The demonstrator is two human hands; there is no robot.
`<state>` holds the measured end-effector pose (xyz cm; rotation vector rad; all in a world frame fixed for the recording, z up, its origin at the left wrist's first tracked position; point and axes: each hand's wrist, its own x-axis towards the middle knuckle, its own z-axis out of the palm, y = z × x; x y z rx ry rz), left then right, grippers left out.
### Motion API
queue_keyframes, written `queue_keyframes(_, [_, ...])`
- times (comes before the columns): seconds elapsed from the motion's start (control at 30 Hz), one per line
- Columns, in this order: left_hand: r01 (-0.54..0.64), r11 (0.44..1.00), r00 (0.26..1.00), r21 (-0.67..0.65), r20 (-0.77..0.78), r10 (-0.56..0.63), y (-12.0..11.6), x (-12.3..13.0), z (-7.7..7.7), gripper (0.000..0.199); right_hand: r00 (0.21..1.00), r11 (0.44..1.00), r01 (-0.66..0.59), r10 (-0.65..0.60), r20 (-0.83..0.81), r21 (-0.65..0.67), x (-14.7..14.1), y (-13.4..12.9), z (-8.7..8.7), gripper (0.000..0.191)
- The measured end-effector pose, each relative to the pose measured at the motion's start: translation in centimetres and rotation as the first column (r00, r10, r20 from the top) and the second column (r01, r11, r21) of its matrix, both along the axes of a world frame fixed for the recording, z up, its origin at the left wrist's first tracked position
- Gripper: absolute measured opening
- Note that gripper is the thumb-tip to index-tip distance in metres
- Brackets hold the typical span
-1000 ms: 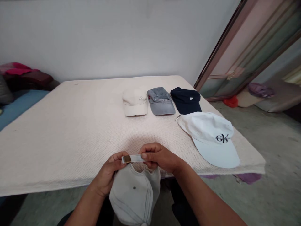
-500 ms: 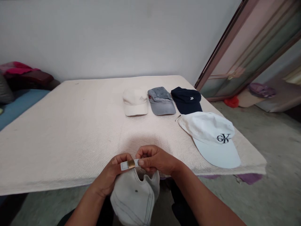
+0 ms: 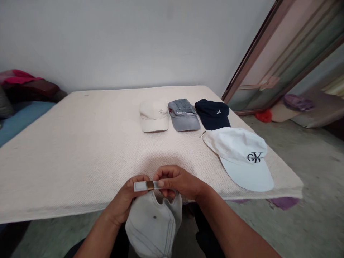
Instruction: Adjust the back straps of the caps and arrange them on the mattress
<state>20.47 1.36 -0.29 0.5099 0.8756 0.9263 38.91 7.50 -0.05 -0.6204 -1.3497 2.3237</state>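
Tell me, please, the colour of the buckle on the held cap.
The buckle is bronze-brown, best seen in the head view.

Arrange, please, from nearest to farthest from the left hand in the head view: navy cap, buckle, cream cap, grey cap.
1. Buckle, right of the left hand
2. Cream cap, back row, left
3. Grey cap, back row, middle
4. Navy cap, back row, right

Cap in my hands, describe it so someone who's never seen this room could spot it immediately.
Find the big cream-covered surface and come to its near edge. There, the left hand and right hand hold a pale gray cap. Unlike the four caps lying there, it's in hand, showing a strap through a brass-colored buckle.
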Motion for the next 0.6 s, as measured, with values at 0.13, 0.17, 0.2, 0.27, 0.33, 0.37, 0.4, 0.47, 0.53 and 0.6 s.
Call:
queue_keyframes(0.13, [-0.026,1.000,0.997,0.010,0.079,0.025,-0.01,-0.31,0.01,0.011,0.999,1.000,-0.014,0.013,0.035,0.018,0.63,0.42,-0.01,0.023])
queue_keyframes(0.17, [-0.029,1.000,0.996,0.002,0.081,0.029,-0.04,-0.33,-0.03,0.011,0.999,1.000,-0.018,0.018,0.038,0.018,0.71,0.45,-0.10,0.022])
queue_keyframes(0.2, [-0.033,0.999,0.997,-0.006,0.074,0.034,-0.06,-0.34,-0.08,0.011,0.999,1.000,-0.018,0.017,0.037,0.019,0.73,0.44,-0.19,0.020])
queue_keyframes(0.27, [-0.037,0.999,0.998,-0.015,0.050,0.038,-0.05,-0.30,-0.17,0.012,1.000,1.000,-0.007,0.006,0.028,0.021,0.63,0.34,-0.35,0.017])
queue_keyframes(0.33, [-0.032,0.999,0.999,-0.006,0.011,0.033,0.00,-0.21,-0.20,0.013,1.000,1.000,0.017,-0.017,0.018,0.016,0.42,0.22,-0.39,0.015])
queue_keyframes(0.37, [-0.024,1.000,1.000,-0.001,-0.018,0.024,0.03,-0.16,-0.19,0.012,0.999,1.000,0.030,-0.030,0.016,0.007,0.32,0.18,-0.38,0.015])
queue_keyframes(0.4, [-0.013,1.000,0.999,0.004,-0.052,0.013,0.05,-0.11,-0.16,0.012,0.999,0.999,0.043,-0.043,0.015,-0.006,0.24,0.17,-0.34,0.014])
queue_keyframes(0.47, [0.006,1.000,0.994,0.011,-0.113,-0.004,0.08,-0.02,-0.11,0.011,0.998,0.997,0.065,-0.065,0.007,-0.030,0.17,0.22,-0.25,0.013])
queue_keyframes(0.53, [0.009,1.000,0.991,0.018,-0.133,-0.007,0.09,0.06,-0.10,0.011,0.997,0.997,0.074,-0.074,0.004,-0.032,0.20,0.29,-0.17,0.013])
queue_keyframes(0.6, [0.004,1.000,0.992,0.024,-0.127,0.000,0.12,0.15,-0.12,0.012,0.998,0.998,0.063,-0.063,0.011,0.002,0.24,0.33,-0.14,0.015])
